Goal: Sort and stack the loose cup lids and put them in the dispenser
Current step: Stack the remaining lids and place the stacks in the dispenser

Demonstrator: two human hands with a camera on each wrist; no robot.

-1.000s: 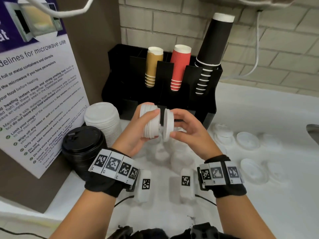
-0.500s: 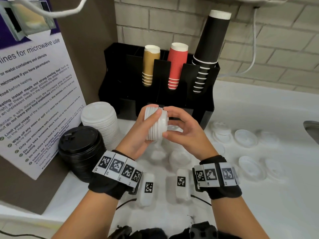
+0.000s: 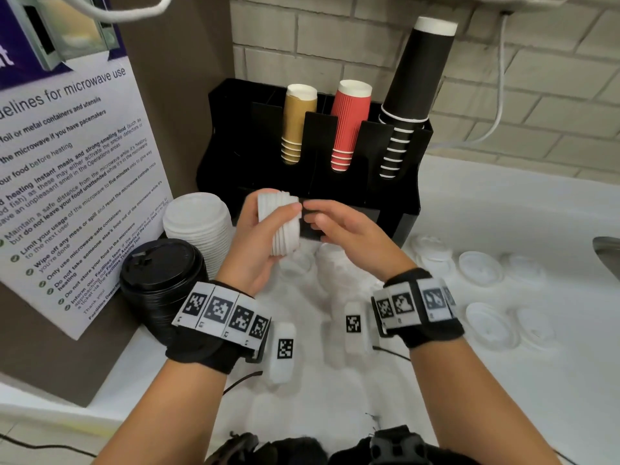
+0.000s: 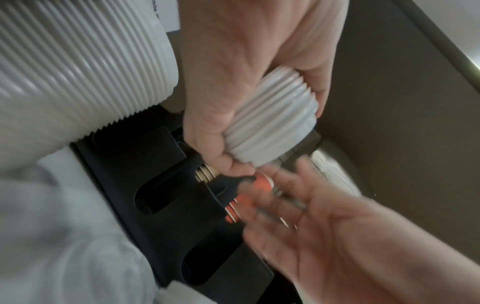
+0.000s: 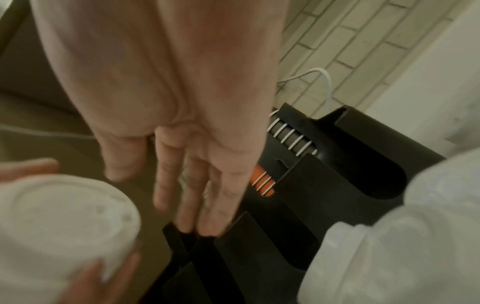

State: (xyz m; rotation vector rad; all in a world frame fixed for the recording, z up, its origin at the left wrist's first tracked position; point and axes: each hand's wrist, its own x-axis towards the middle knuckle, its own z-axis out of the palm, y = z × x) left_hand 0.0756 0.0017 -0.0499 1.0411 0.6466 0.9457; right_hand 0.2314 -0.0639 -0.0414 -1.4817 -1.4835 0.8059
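Observation:
My left hand [image 3: 250,243] grips a short stack of small white lids [image 3: 285,229], turned on its side in front of the black dispenser [image 3: 235,135]. In the left wrist view the fingers wrap round the ribbed stack [image 4: 270,127]. My right hand [image 3: 339,226] hovers just right of the stack, fingers relaxed and holding nothing. The right wrist view shows those fingers [image 5: 197,185] straight, with the lid stack [image 5: 64,216] at lower left. Loose white lids [image 3: 479,266] lie on the counter to the right.
A tall stack of larger white lids [image 3: 198,219] and a stack of black lids [image 3: 161,273] stand left of my hands. The dispenser holds tan, red and black cups. A microwave notice leans at the left. A sink edge [image 3: 607,250] shows far right.
My right hand pushed one white lid onto the end of the stack, then let go and drew slightly away to the right. The left hand kept its hold.

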